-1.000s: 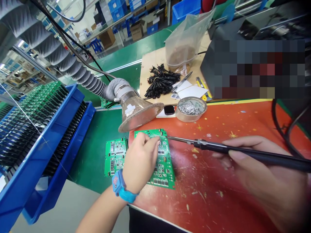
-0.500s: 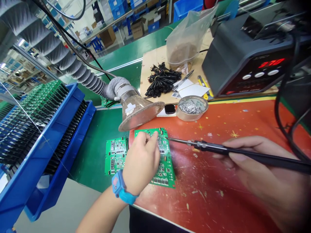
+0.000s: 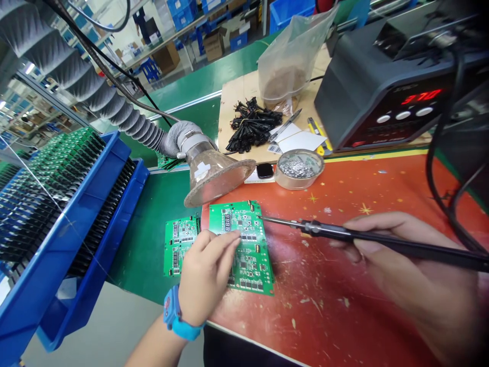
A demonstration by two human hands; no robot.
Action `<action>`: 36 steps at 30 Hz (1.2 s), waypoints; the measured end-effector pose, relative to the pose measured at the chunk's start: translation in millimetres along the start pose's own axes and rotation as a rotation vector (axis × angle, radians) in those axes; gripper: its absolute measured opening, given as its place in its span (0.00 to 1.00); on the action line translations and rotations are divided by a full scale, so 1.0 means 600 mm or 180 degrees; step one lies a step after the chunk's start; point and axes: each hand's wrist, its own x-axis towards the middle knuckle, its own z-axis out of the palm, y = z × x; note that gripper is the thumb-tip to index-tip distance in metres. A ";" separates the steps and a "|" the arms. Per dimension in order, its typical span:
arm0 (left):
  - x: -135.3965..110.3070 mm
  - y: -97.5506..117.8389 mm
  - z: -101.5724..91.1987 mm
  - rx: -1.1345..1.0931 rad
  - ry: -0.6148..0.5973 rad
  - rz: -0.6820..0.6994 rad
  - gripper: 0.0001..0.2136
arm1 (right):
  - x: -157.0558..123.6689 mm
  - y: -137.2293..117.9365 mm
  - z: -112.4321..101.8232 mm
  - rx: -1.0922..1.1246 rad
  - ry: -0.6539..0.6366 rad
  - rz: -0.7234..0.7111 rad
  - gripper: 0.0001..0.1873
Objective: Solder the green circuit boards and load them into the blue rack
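Observation:
A green circuit board (image 3: 248, 255) lies on the red mat (image 3: 344, 285). My left hand (image 3: 206, 275), with a blue wristband, rests on the board's left half, fingers stretched flat and pressing it down. My right hand (image 3: 412, 275) grips a black soldering iron (image 3: 344, 233). Its metal tip points left and meets the board's upper right corner. A second, smaller green board (image 3: 176, 244) lies just left of the first, on the green surface.
A fume hose ends in a clear funnel (image 3: 214, 176) just above the boards. A blue rack of boards (image 3: 57, 204) fills the left. Behind stand a tin of solder scraps (image 3: 300, 169), black cable bundles (image 3: 252, 127), a plastic bag (image 3: 290, 61) and the soldering station (image 3: 385, 86).
My left hand slid down and toward me, uncovering the board's top left, and its pinched fingers flattened out. The iron's tip stayed at the board's upper right corner.

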 end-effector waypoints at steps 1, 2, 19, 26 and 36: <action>-0.001 0.001 -0.002 -0.0020 0.0018 -0.0063 0.09 | -0.001 0.001 0.001 0.0074 -0.0055 -0.0043 0.05; -0.003 0.001 -0.004 0.0003 0.0020 -0.0138 0.09 | -0.001 0.002 0.001 0.0176 -0.0094 -0.0067 0.05; -0.021 0.040 0.007 -0.0002 0.0143 -0.0355 0.07 | -0.009 -0.015 0.014 0.0096 0.0104 -0.0037 0.02; -0.021 0.042 0.016 0.0017 0.0149 -0.0512 0.06 | 0.003 0.012 -0.006 0.0490 -0.0014 -0.0004 0.05; -0.023 0.041 0.018 -0.0035 0.0188 -0.0549 0.06 | -0.011 -0.016 0.013 0.0098 0.0211 0.0088 0.03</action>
